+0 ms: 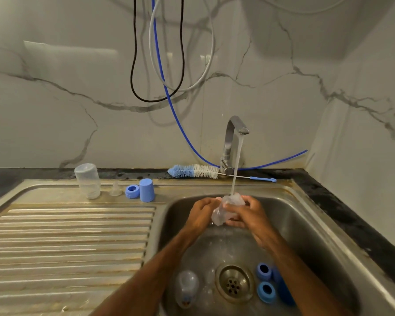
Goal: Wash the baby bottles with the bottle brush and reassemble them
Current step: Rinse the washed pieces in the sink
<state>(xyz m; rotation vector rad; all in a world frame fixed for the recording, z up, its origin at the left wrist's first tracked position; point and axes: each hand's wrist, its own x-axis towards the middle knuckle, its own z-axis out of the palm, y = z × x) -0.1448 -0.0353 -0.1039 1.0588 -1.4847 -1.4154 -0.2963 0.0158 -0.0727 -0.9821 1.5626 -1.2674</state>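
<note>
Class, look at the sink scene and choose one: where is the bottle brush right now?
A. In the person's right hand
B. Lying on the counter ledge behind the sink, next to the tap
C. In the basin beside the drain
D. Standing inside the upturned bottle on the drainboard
B: the bottle brush lies flat on the ledge by the tap, while both hands hold a clear bottle under the running water.

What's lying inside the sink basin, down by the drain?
In the sink, a clear bottle lies left of the drain; two blue rings sit right of it, beside a blue cap partly hidden under the right forearm.
</note>
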